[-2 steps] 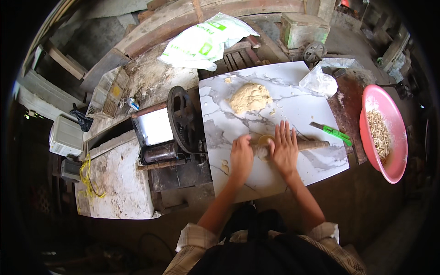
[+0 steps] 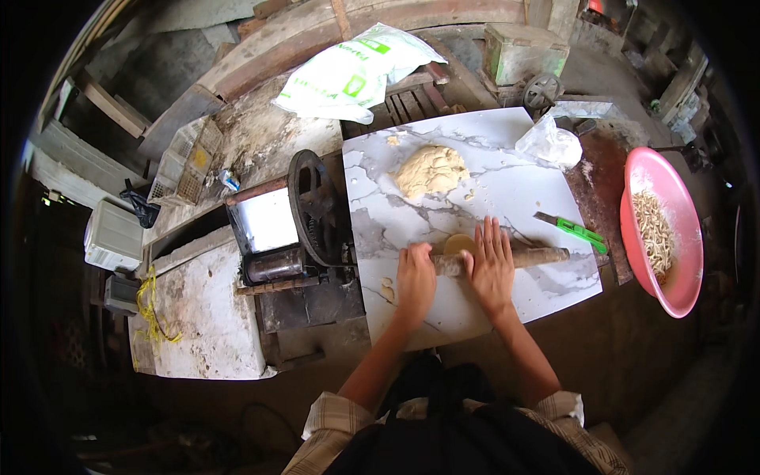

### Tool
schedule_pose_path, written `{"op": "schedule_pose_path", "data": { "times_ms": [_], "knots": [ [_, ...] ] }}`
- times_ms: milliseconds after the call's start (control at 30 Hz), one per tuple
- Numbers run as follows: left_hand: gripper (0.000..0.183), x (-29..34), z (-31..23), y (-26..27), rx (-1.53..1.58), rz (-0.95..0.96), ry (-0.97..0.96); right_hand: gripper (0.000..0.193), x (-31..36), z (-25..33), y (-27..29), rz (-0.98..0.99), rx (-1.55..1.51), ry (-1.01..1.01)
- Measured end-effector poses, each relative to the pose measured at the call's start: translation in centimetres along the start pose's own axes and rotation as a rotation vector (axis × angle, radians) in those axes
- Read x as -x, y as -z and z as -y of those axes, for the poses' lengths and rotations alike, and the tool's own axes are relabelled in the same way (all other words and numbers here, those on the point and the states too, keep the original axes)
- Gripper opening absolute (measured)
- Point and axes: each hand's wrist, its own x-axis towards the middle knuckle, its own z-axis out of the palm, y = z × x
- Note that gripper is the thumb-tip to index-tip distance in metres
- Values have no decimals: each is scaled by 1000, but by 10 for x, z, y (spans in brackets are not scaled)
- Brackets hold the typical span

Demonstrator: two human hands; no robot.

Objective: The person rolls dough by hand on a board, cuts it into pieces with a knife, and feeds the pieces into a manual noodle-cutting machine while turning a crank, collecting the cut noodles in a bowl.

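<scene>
A wooden rolling pin [image 2: 542,256] lies crosswise on a white marbled board [image 2: 507,166]. At its left end my left hand [image 2: 415,279] rests with curled fingers closed around the wood. My right hand [image 2: 492,273] lies flat over the middle of the pin, its fingers stretched out and pointing away from me. Between the hands, a small flat round of dough [image 2: 457,244] shows past the far side of the pin; the rest of it is hidden. Farther off sits a big lump of dough [image 2: 431,171]. Small dough pieces [image 2: 387,290] lie left of my left hand.
A green utility knife [image 2: 580,230] and a clear bag of white powder [image 2: 552,145] lie on the board's right side. Beyond the right edge stands a pink basin [image 2: 687,269] holding small pale pieces. Left of the board is a hand-cranked roller machine [image 2: 310,210].
Both hands have shifted slightly toward me, and the rolling pin has rolled back with them. It now covers the near part of the dough round.
</scene>
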Motion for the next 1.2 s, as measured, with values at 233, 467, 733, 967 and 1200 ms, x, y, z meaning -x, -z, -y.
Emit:
{"op": "schedule_pose_path", "data": {
  "times_ms": [233, 467, 733, 967, 1200],
  "knots": [
    [10, 0, -4, 17, 3, 114, -63, 52, 16, -19, 39, 142, -269, 176],
    [15, -20, -17, 22, 43, 218, 77, 39, 6, -49, 57, 334, -500, 275],
    [32, -38, -16, 1, -229, 193, 48, 36, -19, -60, 29, 435, -527, 26],
    [62, -80, 5, -29, -379, -73, 214, 44, -52, -22, -9, 249, -174, -322],
    [74, -27, -7, -15, -407, 210, 295, 49, -3, -21, -5, 31, 11, -88]
  ]
}}
